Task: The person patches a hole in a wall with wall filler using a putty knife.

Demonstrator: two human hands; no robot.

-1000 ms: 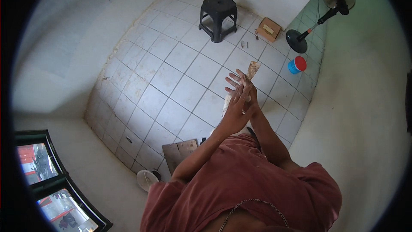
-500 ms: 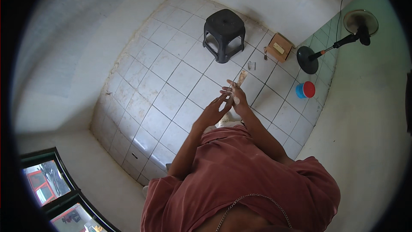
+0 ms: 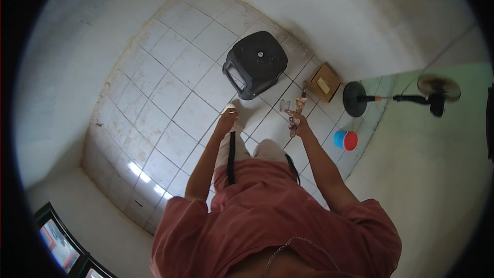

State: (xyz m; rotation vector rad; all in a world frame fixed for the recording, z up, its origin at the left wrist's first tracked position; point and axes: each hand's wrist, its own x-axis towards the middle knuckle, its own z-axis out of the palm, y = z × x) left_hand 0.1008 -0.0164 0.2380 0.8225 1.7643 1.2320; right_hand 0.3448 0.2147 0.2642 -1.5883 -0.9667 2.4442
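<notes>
My left hand (image 3: 226, 121) hangs over my light trouser leg (image 3: 224, 151), with a pale shoe just beyond it; its fingers are partly hidden behind the hand. My right hand (image 3: 297, 122), marked with pale smears, is apart from it, fingers spread over the tiles. Just beyond the right hand lie a speckled flat strip (image 3: 301, 104), a small clear item (image 3: 284, 105) and a thin dark-handled tool (image 3: 304, 91). What lies directly under that hand is too small to make out.
A black plastic stool (image 3: 260, 62) stands ahead on the tiled floor (image 3: 170, 77). A cardboard box (image 3: 324, 85), a standing fan (image 3: 355, 100) and a blue bucket with red lid (image 3: 346, 139) are to the right, near the wall. A window (image 3: 59, 242) is at lower left.
My hands, earlier pressed together, have separated: the left moved left, the right slightly right. The view has shifted, bringing my legs into sight and the stool lower in the picture.
</notes>
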